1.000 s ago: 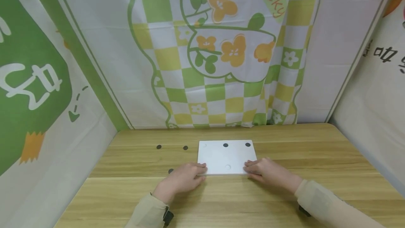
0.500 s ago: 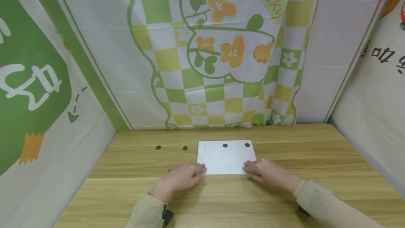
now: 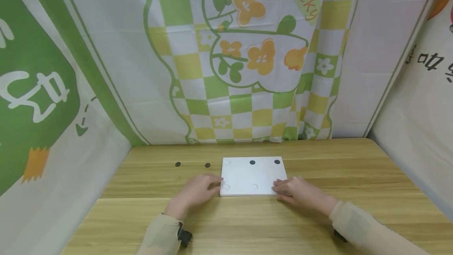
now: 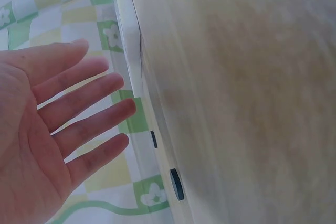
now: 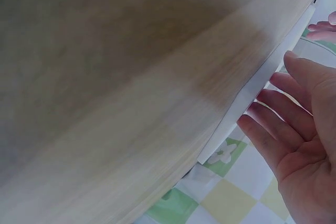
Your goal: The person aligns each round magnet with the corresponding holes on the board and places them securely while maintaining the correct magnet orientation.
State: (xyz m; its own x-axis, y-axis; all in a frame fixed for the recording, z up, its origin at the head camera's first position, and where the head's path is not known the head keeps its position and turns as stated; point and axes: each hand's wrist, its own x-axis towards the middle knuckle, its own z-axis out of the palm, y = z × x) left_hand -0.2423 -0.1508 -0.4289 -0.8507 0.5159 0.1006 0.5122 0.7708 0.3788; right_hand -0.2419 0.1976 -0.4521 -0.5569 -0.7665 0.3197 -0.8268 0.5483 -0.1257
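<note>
A thin white board with shallow round recesses lies flat on the wooden table. Black discs sit at its far middle and far right; pale recesses show at its far left, near left and near middle. My left hand is beside the board's left edge, its fingers loosely extended and holding nothing; in the left wrist view the left hand is spread. My right hand rests its fingertips on the near right corner, hiding that corner. In the right wrist view the right hand has fairly straight fingers.
Two loose black discs, one farther left and one nearer the board, lie on the wooden table. A patterned cloth hangs behind the far edge, with printed cloth walls at both sides.
My left hand has come off the board's near left corner and shifted left and farther forward, uncovering a recess and hiding a loose disc. The right hand stays at its corner.
</note>
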